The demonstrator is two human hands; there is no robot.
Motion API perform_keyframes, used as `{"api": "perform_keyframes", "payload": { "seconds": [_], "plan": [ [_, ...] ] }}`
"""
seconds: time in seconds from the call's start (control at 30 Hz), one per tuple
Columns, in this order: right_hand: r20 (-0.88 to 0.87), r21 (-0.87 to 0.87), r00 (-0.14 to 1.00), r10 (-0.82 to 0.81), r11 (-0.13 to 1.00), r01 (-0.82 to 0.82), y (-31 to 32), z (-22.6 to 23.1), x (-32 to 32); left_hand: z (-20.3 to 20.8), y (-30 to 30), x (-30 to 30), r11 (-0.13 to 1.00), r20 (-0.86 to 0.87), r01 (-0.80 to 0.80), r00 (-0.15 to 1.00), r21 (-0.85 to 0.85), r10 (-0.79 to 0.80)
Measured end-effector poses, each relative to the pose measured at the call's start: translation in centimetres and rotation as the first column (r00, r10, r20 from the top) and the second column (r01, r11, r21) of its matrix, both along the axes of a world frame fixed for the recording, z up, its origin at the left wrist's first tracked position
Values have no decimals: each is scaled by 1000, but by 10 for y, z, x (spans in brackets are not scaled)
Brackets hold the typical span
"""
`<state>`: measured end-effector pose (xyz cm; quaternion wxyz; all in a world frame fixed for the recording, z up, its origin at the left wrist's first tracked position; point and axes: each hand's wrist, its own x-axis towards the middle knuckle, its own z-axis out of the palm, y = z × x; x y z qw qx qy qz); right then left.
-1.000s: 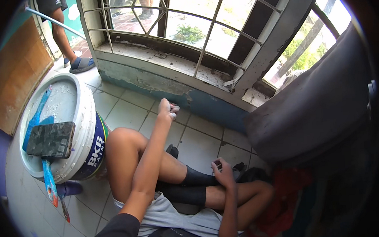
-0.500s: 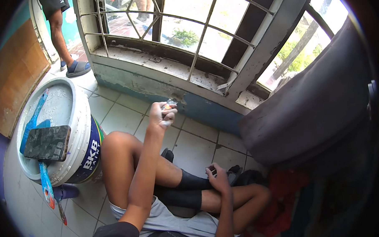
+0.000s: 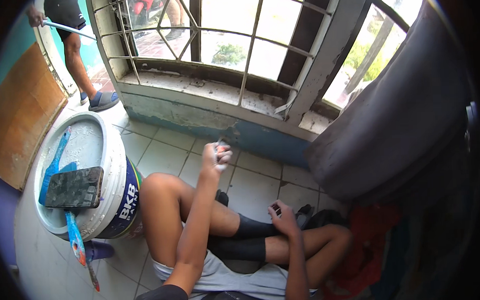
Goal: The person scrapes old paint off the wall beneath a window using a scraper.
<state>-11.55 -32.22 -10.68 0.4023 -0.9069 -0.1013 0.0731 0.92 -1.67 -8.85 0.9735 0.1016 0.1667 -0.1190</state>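
Note:
My left hand (image 3: 215, 158) is stretched forward, its fingers closed on a small thing with orange and greyish parts (image 3: 222, 147); its kind is too small and blurred to tell. It is nearest the low blue wall (image 3: 255, 134) under the window, where the paint is peeling. Whether it touches the wall I cannot tell. My right hand (image 3: 286, 222) rests by my crossed shins, fingers curled around a small dark reddish-brown thing (image 3: 277, 210) that is mostly hidden.
At left stands a white paint bucket (image 3: 110, 178); a phone (image 3: 75, 188) and blue-handled brushes (image 3: 54, 163) lie on its lid. A purple cup (image 3: 101, 250) is beside it. A dark curtain (image 3: 387, 113) hangs right. A person (image 3: 74, 55) stands in the doorway, holding a pale blue stick.
The whole view has shifted slightly, so things sit lower and further right. Both hands keep their hold. The doorway person's hand and stick have come into view.

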Motion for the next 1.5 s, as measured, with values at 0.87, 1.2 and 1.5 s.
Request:
{"api": "perform_keyframes", "payload": {
  "seconds": [0.87, 1.2, 1.5],
  "plan": [
    [-18, 48, 1000, -2, 999, 3, -5, -5, -5, 53, -28, -13, 979, -63, -96, 994, -182, 86],
    [-77, 39, 997, -25, 999, 28, -1, 8, -6, 53, -18, -20, 980, -33, -26, 999, -199, 20],
    [-25, 19, 1000, 15, 1000, -14, -7, -6, -6, 81, -9, -30, 991, -16, -45, 999, -126, 43]
  ]
}}
